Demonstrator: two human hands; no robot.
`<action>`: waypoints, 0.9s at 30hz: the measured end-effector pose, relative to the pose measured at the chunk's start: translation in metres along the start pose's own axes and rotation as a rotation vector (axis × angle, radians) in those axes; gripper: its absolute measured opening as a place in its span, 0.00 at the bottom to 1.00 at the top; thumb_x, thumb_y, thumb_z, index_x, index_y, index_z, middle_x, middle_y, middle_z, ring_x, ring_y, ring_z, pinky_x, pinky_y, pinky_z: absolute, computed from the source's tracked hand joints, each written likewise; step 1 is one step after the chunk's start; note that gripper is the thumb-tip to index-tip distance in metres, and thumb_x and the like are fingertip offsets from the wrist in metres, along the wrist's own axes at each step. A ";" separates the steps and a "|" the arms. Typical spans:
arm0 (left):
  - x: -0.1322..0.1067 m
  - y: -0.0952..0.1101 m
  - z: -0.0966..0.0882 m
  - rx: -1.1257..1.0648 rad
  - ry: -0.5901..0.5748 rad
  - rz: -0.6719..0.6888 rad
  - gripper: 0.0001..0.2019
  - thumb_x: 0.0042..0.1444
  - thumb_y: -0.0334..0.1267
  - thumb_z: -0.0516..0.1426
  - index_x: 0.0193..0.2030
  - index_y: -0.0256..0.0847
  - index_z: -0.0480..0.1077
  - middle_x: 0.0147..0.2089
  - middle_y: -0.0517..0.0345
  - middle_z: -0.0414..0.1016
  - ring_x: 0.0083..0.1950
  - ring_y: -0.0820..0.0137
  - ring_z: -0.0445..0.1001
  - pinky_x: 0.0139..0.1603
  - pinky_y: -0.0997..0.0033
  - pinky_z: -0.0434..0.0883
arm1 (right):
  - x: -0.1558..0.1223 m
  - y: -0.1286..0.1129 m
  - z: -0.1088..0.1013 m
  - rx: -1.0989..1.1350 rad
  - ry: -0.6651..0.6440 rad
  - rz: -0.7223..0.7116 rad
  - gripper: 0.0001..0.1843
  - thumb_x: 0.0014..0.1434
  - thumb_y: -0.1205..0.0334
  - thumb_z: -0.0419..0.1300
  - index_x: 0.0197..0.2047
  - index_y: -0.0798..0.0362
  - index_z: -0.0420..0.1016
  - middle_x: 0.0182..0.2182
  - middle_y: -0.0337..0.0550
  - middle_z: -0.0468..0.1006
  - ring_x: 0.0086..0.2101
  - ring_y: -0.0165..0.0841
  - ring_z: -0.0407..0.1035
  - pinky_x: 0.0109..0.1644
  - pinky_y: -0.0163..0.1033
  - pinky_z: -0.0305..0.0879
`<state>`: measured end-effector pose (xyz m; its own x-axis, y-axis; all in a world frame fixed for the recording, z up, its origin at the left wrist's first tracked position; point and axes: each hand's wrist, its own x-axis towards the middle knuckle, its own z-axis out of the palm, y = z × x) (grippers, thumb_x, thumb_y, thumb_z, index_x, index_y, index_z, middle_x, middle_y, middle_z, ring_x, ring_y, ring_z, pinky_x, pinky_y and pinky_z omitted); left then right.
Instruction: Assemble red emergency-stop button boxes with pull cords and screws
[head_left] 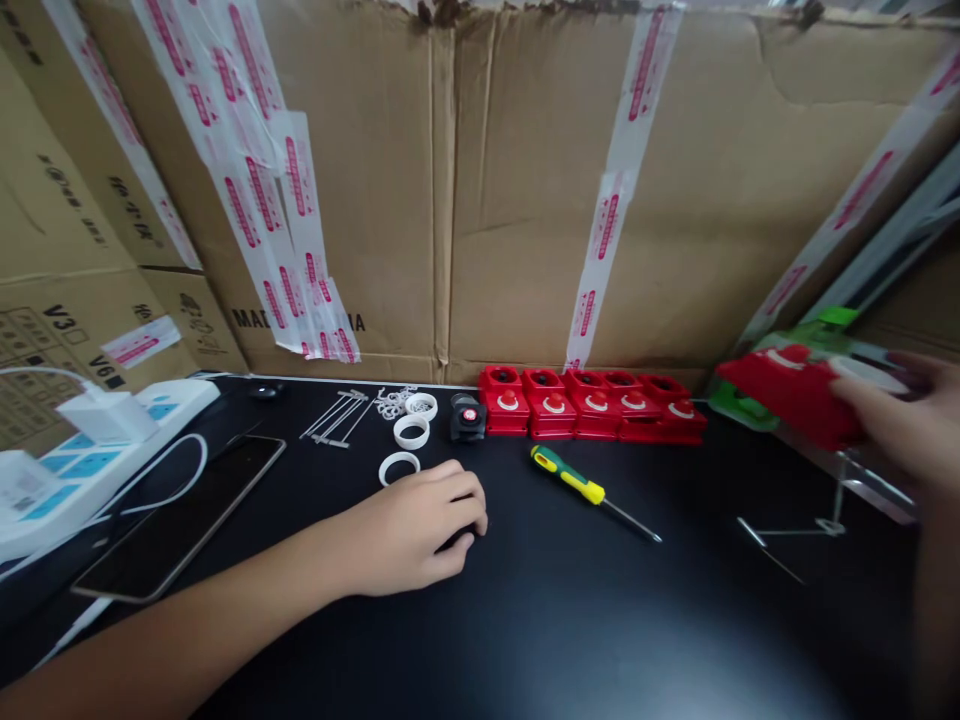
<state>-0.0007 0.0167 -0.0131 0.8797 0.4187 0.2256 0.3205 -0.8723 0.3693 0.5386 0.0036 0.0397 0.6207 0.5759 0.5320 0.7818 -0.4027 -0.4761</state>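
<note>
My right hand (pixel 919 415), blurred at the right edge, holds up a red plastic housing (pixel 795 395). A white ring (pixel 870 375) shows at its top, by my fingers. Thin metal rods (pixel 829 525) hang below the housing. My left hand (pixel 424 530) rests on the black table with loosely bent fingers. Its thumb stands a little apart from the forefinger, and nothing shows in the gap. Just beyond that hand lies a white ring (pixel 399 468), partly covered by it. Two more white rings (pixel 412 432) lie farther back.
Several red housings (pixel 598 405) stand in a row against the cardboard wall (pixel 525 200), beside a small black part (pixel 468 420). A green-yellow screwdriver (pixel 570 478) lies mid-table. Metal rods (pixel 337 418), a chain (pixel 391 403), a phone (pixel 184 520) and a power strip (pixel 112 460) are left.
</note>
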 end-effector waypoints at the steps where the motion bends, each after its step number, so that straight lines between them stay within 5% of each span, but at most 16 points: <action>1: 0.000 0.000 0.000 0.002 -0.003 -0.001 0.08 0.66 0.26 0.58 0.47 0.42 0.73 0.50 0.53 0.78 0.53 0.60 0.76 0.57 0.59 0.76 | -0.008 -0.016 -0.001 0.080 -0.004 0.034 0.43 0.61 0.42 0.62 0.73 0.58 0.70 0.59 0.75 0.79 0.54 0.60 0.76 0.52 0.60 0.70; 4: -0.002 -0.002 0.001 -0.017 0.022 -0.048 0.12 0.67 0.28 0.56 0.55 0.43 0.71 0.55 0.50 0.76 0.55 0.59 0.77 0.59 0.56 0.77 | -0.033 -0.061 0.002 0.278 -0.122 -0.107 0.44 0.55 0.53 0.64 0.74 0.53 0.68 0.62 0.63 0.78 0.55 0.53 0.76 0.57 0.53 0.72; 9: -0.006 -0.008 0.011 -0.136 0.152 -0.194 0.30 0.68 0.32 0.55 0.74 0.45 0.52 0.67 0.44 0.65 0.53 0.64 0.81 0.54 0.59 0.83 | -0.068 -0.100 0.014 0.551 -0.379 -0.370 0.48 0.51 0.54 0.69 0.75 0.50 0.64 0.61 0.57 0.75 0.56 0.52 0.76 0.63 0.49 0.72; 14: -0.005 -0.006 0.013 -0.091 0.268 -0.226 0.36 0.66 0.35 0.59 0.76 0.48 0.48 0.66 0.44 0.65 0.54 0.60 0.78 0.58 0.50 0.81 | -0.103 -0.124 0.018 0.561 -0.619 -0.678 0.41 0.61 0.50 0.68 0.74 0.43 0.63 0.60 0.51 0.75 0.58 0.52 0.74 0.68 0.56 0.69; 19: -0.004 0.002 0.006 -0.038 0.376 -0.132 0.43 0.61 0.39 0.64 0.76 0.49 0.46 0.73 0.40 0.57 0.64 0.53 0.73 0.66 0.44 0.76 | -0.147 -0.154 0.017 0.607 -0.729 -0.938 0.42 0.58 0.62 0.69 0.73 0.42 0.61 0.65 0.50 0.72 0.63 0.50 0.70 0.69 0.54 0.68; 23: -0.006 0.004 0.004 -0.025 0.320 -0.100 0.47 0.56 0.46 0.69 0.76 0.48 0.47 0.74 0.41 0.60 0.71 0.46 0.67 0.72 0.42 0.71 | -0.182 -0.171 0.021 0.687 -0.868 -1.023 0.47 0.55 0.66 0.71 0.74 0.42 0.59 0.65 0.49 0.71 0.63 0.46 0.70 0.69 0.51 0.67; 27: -0.006 0.005 0.006 -0.034 0.191 -0.107 0.48 0.52 0.48 0.72 0.74 0.48 0.51 0.69 0.45 0.67 0.68 0.49 0.72 0.69 0.46 0.74 | -0.202 -0.182 0.022 0.721 -0.931 -1.023 0.48 0.56 0.63 0.72 0.75 0.50 0.58 0.64 0.54 0.72 0.62 0.45 0.71 0.68 0.51 0.68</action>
<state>-0.0020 0.0083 -0.0175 0.7577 0.5512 0.3493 0.3931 -0.8128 0.4299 0.2701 -0.0235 0.0035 -0.6059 0.7131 0.3526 0.4709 0.6787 -0.5635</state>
